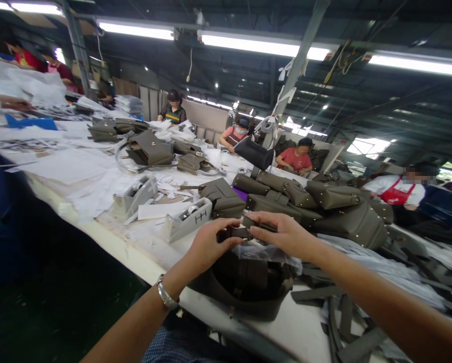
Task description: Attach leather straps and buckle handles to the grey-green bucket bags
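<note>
A dark olive leather handbag (244, 285) lies at the near edge of the long white worktable (108, 237). My left hand (208, 244) and my right hand (282, 232) meet just above it, both pinching a narrow dark strap piece (238, 232) at the bag's top. Clear plastic wrap (267, 253) hangs under my right hand over the bag. A metal watch sits on my left wrist.
Two grey tape dispensers (186, 219) (135, 196) stand left of my hands among paper scraps. Several olive handbags (324, 201) are piled behind. Loose dark straps (342, 322) lie at the right. Other people sit along the far side of the table.
</note>
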The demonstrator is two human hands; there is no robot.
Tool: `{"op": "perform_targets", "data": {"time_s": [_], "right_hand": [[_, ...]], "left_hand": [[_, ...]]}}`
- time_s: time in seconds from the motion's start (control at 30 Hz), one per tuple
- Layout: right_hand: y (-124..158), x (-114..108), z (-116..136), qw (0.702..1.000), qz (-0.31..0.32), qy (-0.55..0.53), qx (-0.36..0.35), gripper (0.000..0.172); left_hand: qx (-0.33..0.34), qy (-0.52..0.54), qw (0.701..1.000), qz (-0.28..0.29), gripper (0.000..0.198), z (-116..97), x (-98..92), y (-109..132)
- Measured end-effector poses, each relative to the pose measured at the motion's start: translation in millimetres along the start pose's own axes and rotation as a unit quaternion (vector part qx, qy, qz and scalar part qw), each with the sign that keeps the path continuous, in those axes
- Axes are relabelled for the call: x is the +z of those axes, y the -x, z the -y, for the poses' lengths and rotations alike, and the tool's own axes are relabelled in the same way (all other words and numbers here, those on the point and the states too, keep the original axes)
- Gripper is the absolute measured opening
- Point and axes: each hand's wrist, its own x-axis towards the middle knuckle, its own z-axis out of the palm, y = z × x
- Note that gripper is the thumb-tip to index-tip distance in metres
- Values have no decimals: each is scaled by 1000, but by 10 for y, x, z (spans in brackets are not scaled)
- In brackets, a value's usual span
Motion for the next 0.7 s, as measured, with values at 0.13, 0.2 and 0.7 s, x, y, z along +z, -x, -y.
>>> {"op": "perform_targets", "data": {"time_s": [0.13, 0.2, 0.7], "right_hand": [[38, 22, -60, 990, -3, -136, 29, 36], [55, 34, -75, 982, 20, -183, 36, 35], [-106, 261, 61, 969, -7, 245, 17, 26]], "left_hand": [[-13, -43, 998, 31, 33, 72, -96, 66], [-26, -25, 998, 52, 34, 109, -165, 101], [-87, 135, 984, -80, 29, 288, 176, 246]]}}
